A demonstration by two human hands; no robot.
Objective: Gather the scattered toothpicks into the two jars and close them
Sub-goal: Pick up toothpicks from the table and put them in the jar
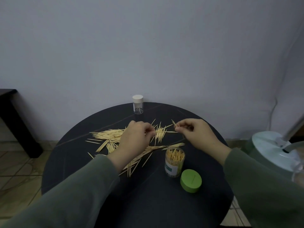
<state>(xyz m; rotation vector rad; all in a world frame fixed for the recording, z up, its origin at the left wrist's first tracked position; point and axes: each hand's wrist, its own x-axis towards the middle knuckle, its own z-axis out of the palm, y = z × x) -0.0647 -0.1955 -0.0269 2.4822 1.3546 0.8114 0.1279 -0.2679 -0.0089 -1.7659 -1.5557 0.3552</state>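
step: gathering | left hand (137, 137) and right hand (194, 132) pinch pale wooden toothpicks (108, 136) beyond open clear plastic jar (174, 162) | next: drop in

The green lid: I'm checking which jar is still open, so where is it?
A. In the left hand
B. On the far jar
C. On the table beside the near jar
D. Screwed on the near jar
C: the green lid lies on the table beside the open near jar of toothpicks.

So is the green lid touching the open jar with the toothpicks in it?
Cannot tell. In the head view the green lid sits right beside the open jar, overlapping its base, with no plain gap or contact.
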